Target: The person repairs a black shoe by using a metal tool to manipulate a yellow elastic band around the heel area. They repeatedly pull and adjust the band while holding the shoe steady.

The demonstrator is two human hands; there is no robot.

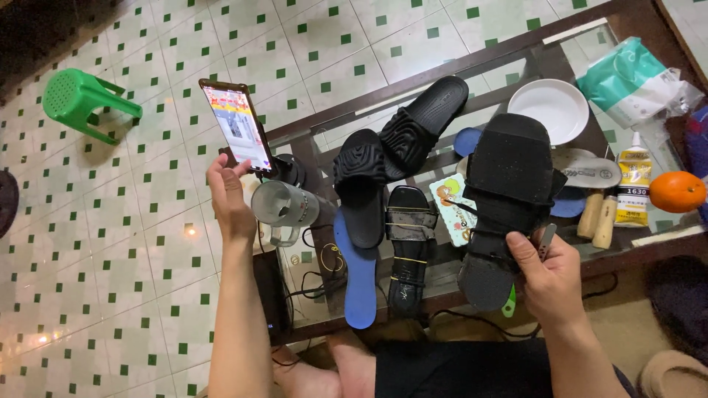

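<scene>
My right hand (549,276) grips a black sandal (505,199) by its heel end, sole up, together with a thin metal tool (546,240) between the fingers. My left hand (230,197) reaches up to a lit smartphone (237,124) standing on a black mount (286,169), its fingers at the phone's lower edge. Between the hands, on a glass table (413,88), lie two black ribbed slides (398,151), a black strappy sandal (408,247) and a blue insole (358,276).
A clear plastic jug (284,210) stands by the phone. Farther right are a white bowl (549,109), a glue bottle (634,184), an orange (677,191), a green-white bag (636,81) and grey insoles (590,169). A green stool (81,99) stands on the tiled floor.
</scene>
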